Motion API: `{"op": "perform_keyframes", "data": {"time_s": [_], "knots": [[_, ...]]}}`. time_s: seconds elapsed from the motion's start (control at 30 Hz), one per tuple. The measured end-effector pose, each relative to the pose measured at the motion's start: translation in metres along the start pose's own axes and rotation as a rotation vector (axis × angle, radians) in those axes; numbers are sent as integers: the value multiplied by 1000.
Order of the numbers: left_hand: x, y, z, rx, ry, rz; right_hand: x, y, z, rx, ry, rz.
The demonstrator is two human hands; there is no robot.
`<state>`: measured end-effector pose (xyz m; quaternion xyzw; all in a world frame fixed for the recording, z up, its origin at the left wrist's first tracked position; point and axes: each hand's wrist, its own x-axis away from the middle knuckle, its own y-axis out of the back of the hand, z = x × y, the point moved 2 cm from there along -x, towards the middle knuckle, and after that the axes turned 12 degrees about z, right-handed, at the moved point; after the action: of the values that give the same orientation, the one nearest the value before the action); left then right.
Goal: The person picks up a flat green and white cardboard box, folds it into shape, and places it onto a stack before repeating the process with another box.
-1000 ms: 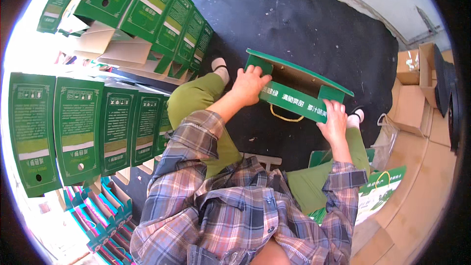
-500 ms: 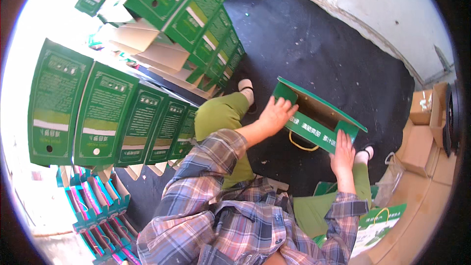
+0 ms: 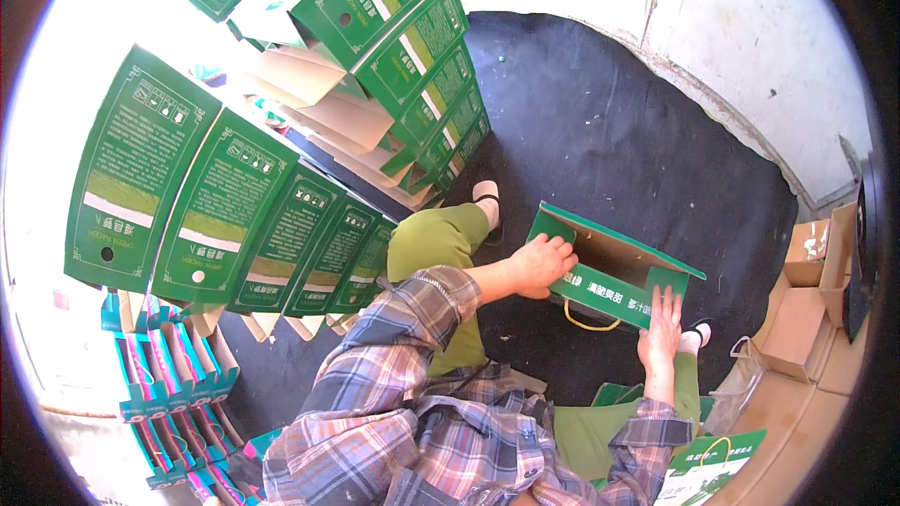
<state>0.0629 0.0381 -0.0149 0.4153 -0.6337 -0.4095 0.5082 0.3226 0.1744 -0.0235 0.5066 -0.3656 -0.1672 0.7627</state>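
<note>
An open green cardboard carton (image 3: 600, 294) with white print on its near side is held above the dark floor, between my feet. Its long top flap stands up along the far side, and the brown inside shows. A yellow cord handle (image 3: 591, 325) hangs from the near side. My left hand (image 3: 542, 265) grips the carton's left end, fingers curled over the edge; the thumb is hidden. At the right end, my right hand (image 3: 661, 328) lies against the near corner with its fingers stretched out and slightly apart.
Standing green cartons (image 3: 230, 201) form rows at left, with another stack (image 3: 403, 47) beyond. Teal and pink boxes (image 3: 164, 365) sit at lower left. Brown cardboard boxes (image 3: 792, 333) line the right side, near a clear plastic bag (image 3: 736, 379). A pale wall (image 3: 750, 47) bounds the black floor sheet (image 3: 619, 131).
The view has shifted, so the surroundings sit lower and further right. The carton's left end has come nearer to me and its slant is flatter. Both hands remain on it.
</note>
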Motion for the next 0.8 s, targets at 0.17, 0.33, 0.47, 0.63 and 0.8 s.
{"op": "perform_keyframes", "data": {"time_s": [0.17, 0.33, 0.47, 0.63, 0.8], "knots": [[-4, 0, 0, 270, 27, -11, -4, 12, -21, -148, 26, -286], [-9, 3, 9, 663, 206, 37, -3, 15, -47, -417, -5, -403], [-5, -12, 22, 1091, 356, 264, -5, 22, -62, -678, -96, -492], [8, 15, 20, 1622, 251, 90, 3, 29, -117, -998, -92, -718], [33, 106, 17, 1721, 138, -301, 5, 30, -128, -1243, -198, -722]]}}
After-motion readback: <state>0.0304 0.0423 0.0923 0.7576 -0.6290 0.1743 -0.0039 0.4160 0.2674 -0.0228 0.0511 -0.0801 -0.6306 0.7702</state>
